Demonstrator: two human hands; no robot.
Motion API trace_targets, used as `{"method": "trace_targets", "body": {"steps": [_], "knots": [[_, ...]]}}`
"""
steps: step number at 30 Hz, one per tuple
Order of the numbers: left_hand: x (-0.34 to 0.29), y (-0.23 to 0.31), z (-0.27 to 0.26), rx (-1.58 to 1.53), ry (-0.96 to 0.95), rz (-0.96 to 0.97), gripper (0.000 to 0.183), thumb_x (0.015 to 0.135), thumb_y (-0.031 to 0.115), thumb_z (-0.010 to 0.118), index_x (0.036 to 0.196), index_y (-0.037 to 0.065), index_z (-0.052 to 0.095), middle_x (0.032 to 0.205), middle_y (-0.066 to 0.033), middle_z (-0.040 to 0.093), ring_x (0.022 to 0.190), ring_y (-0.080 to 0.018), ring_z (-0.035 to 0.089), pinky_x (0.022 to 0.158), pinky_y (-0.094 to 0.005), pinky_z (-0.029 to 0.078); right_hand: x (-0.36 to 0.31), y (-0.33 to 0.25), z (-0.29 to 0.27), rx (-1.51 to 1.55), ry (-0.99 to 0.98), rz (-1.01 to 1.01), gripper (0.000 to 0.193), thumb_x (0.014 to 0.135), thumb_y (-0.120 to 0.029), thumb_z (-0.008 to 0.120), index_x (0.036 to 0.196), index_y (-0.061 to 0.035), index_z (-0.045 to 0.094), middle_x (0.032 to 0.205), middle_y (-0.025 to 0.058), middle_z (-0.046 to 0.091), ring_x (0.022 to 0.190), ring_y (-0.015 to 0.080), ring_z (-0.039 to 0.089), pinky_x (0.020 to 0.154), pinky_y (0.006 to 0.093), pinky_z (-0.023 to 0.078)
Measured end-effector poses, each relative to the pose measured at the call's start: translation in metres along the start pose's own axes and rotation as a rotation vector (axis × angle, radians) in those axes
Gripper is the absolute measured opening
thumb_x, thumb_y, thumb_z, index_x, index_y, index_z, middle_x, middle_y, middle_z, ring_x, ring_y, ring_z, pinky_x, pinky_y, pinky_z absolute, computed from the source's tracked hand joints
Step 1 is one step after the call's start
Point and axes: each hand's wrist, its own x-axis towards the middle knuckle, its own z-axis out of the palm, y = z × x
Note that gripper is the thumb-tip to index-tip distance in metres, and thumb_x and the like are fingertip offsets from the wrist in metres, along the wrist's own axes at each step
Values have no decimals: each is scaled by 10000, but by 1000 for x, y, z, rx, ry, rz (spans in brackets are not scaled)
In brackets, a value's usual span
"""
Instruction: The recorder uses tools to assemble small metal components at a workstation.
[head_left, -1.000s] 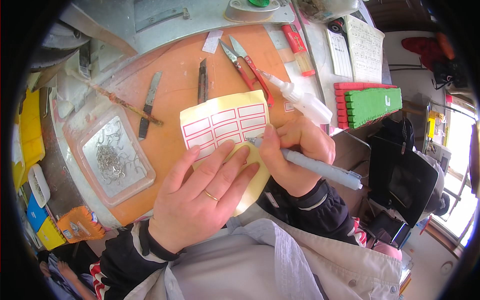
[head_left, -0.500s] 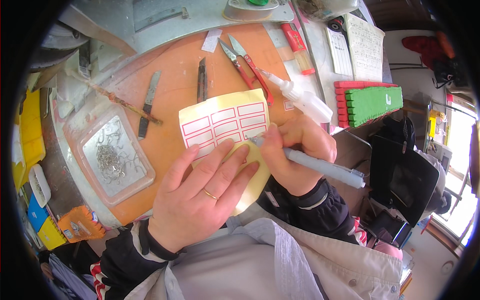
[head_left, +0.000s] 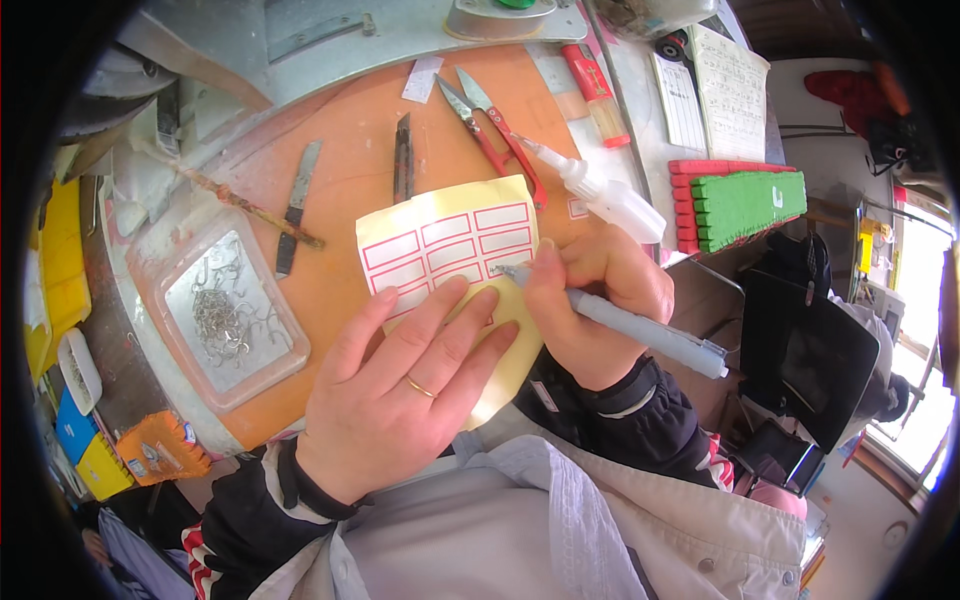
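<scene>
A sheet of white labels with red borders (head_left: 448, 232) lies on the orange work mat (head_left: 350, 110), its pale yellow backing showing around them. My left hand (head_left: 405, 390), with a ring on one finger, rests flat on the sheet, fingers spread, covering its lower labels. In my right hand (head_left: 600, 300) a light blue pen (head_left: 655, 335) is gripped, its tip touching a label at the right side of the sheet. Small dark marks show at the tip. Just beyond the right hand lies a white squeeze bottle with a thin nozzle (head_left: 615, 200).
Red-handled scissors (head_left: 490, 135), a dark utility knife (head_left: 403, 160) and another blade (head_left: 298, 205) lie beyond the sheet. At left sits a clear tray (head_left: 290, 365) of metal hooks. Green and red foam blocks (head_left: 750, 208) and an open notebook (head_left: 728, 95) are at right.
The pen tip has shifted slightly right along the label, and the marks there look a little longer. My left hand stays in place on the sheet.
</scene>
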Motion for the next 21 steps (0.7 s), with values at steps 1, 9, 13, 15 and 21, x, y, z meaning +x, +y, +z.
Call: {"method": "trace_targets", "body": {"steps": [1, 9, 13, 15, 21], "knots": [[0, 0, 0, -5, 2, 1, 219, 852, 175, 632, 1044, 198, 733, 1173, 30, 639, 1139, -132, 584, 1019, -361, 373, 1, -2, -2, -14, -11, 3, 242, 762, 77, 690, 664, -22, 493, 623, 66, 593, 547, 121, 592, 504, 243, 433], [-1, -1, 0, 15, -14, 11, 232, 855, 177, 621, 1057, 203, 730, 1196, 29, 633, 1152, -132, 578, 1021, -361, 371, 0, 1, -1, 10, -11, 33, 247, 763, 86, 681, 660, -25, 487, 635, 59, 583, 544, 113, 573, 508, 240, 427], [-1, -1, 0, 15, -17, 14, 235, 856, 179, 619, 1062, 206, 729, 1199, 29, 633, 1157, -131, 575, 1027, -364, 365, -1, 1, -2, -5, -18, 15, 250, 763, 89, 679, 656, -26, 484, 631, 56, 577, 537, 110, 561, 504, 238, 420], [-2, -1, 1, 15, -19, 7, 235, 856, 179, 618, 1062, 206, 729, 1199, 30, 633, 1156, -131, 576, 1029, -365, 363, -1, 2, 0, 5, -20, 28, 251, 763, 89, 679, 655, -25, 483, 630, 57, 576, 533, 111, 555, 503, 239, 417], [-1, 0, 1, 14, -8, 3, 230, 857, 177, 616, 1057, 207, 728, 1197, 34, 633, 1155, -132, 576, 1036, -366, 357, 3, -1, -2, -24, -42, 10, 254, 757, 70, 689, 650, -31, 483, 604, 46, 558, 522, 104, 544, 493, 238, 404]]}}
